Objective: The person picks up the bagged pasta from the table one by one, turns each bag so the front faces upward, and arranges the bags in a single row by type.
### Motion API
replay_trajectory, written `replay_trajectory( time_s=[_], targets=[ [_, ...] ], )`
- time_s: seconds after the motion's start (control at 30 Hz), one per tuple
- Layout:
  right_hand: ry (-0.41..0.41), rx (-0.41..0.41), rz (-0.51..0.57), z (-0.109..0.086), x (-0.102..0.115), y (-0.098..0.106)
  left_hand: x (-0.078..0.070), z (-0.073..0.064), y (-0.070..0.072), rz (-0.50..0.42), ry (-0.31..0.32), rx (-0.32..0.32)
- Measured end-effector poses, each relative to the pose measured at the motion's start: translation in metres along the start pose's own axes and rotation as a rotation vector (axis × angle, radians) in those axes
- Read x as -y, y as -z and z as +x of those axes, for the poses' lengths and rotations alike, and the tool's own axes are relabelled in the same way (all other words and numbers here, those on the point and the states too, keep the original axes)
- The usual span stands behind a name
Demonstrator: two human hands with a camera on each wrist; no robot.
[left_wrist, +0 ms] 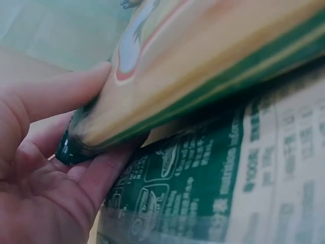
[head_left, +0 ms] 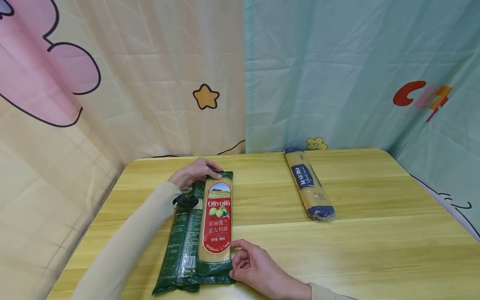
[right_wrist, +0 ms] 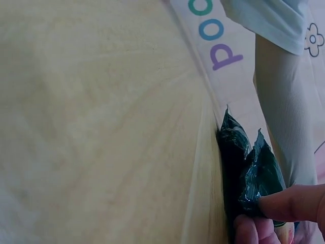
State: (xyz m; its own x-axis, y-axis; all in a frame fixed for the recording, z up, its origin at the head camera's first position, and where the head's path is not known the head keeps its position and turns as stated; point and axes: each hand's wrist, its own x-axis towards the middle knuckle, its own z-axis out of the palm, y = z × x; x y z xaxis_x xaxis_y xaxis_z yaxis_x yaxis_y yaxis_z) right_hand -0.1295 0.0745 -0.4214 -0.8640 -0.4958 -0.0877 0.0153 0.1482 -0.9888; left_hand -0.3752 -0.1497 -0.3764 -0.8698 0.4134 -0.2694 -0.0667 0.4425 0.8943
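A spaghetti packet with a red label [head_left: 217, 221] and green ends lies face up, partly over a second green spaghetti packet [head_left: 180, 241] that shows its printed back. At the top end, my left hand [head_left: 196, 171] pinches the red-labelled packet, thumb above and fingers beneath, as the left wrist view shows. That end is tilted up, with a gap over the lower packet [left_wrist: 203, 188]. My right hand [head_left: 258, 268] pinches the bottom right corner of the same packet; in the right wrist view, thumb and fingers grip its crumpled green end [right_wrist: 261, 178].
A third spaghetti packet, with a blue label [head_left: 303, 176] and blue ends, lies apart at the back right of the wooden table [head_left: 375, 250]. Printed curtains [head_left: 337, 75] hang behind and at both sides. A black wristband [head_left: 185, 201] circles the left wrist.
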Motion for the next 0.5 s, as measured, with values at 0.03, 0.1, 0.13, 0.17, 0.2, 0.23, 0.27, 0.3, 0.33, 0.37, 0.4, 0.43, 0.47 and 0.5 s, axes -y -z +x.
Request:
replay_trajectory(
  time_s=[0.03, 0.1, 0.13, 0.17, 0.2, 0.23, 0.27, 0.3, 0.33, 0.37, 0.4, 0.43, 0.47, 0.5],
  targets=[
    [-0.005, -0.002, 0.010, -0.0005, 0.0002, 0.0001, 0.0004, 0.0003, 0.0001, -0.016, 0.004, -0.002],
    [-0.012, -0.007, 0.028, -0.0022, 0.0004, 0.0004, 0.0021, 0.0013, 0.0001, -0.048, 0.009, -0.008],
    [-0.016, -0.009, 0.036, -0.0028, 0.0005, 0.0006, 0.0030, 0.0016, -0.0002, -0.060, 0.010, -0.012],
    [-0.022, -0.013, 0.039, -0.0033, 0.0007, 0.0010, 0.0040, 0.0019, -0.0004, -0.072, 0.009, -0.015],
    [-0.025, -0.015, 0.041, -0.0039, 0.0006, 0.0014, 0.0048, 0.0023, -0.0006, -0.082, 0.009, -0.017],
    [-0.028, -0.017, 0.045, -0.0043, 0.0009, 0.0019, 0.0053, 0.0024, -0.0007, -0.091, 0.007, -0.018],
    [-0.026, -0.016, 0.046, -0.0046, 0.0008, 0.0024, 0.0057, 0.0026, -0.0009, -0.096, 0.006, -0.019],
    [-0.027, -0.014, 0.052, -0.0047, 0.0009, 0.0029, 0.0058, 0.0027, -0.0011, -0.100, 0.004, -0.020],
    [-0.031, -0.010, 0.066, -0.0047, 0.0011, 0.0033, 0.0059, 0.0027, -0.0012, -0.105, 0.003, -0.019],
    [-0.033, -0.006, 0.075, -0.0047, 0.0012, 0.0038, 0.0059, 0.0029, -0.0014, -0.115, 0.004, -0.019],
    [-0.036, -0.003, 0.089, -0.0048, 0.0011, 0.0042, 0.0060, 0.0028, -0.0014, -0.119, 0.002, -0.017],
    [-0.038, 0.001, 0.100, -0.0048, 0.0010, 0.0046, 0.0061, 0.0028, -0.0014, -0.128, 0.004, -0.018],
    [-0.042, 0.003, 0.111, -0.0049, 0.0009, 0.0048, 0.0063, 0.0028, -0.0014, -0.131, 0.003, -0.015],
    [-0.048, 0.004, 0.123, -0.0049, 0.0008, 0.0051, 0.0066, 0.0029, -0.0013, -0.138, 0.006, -0.015]
  ],
)
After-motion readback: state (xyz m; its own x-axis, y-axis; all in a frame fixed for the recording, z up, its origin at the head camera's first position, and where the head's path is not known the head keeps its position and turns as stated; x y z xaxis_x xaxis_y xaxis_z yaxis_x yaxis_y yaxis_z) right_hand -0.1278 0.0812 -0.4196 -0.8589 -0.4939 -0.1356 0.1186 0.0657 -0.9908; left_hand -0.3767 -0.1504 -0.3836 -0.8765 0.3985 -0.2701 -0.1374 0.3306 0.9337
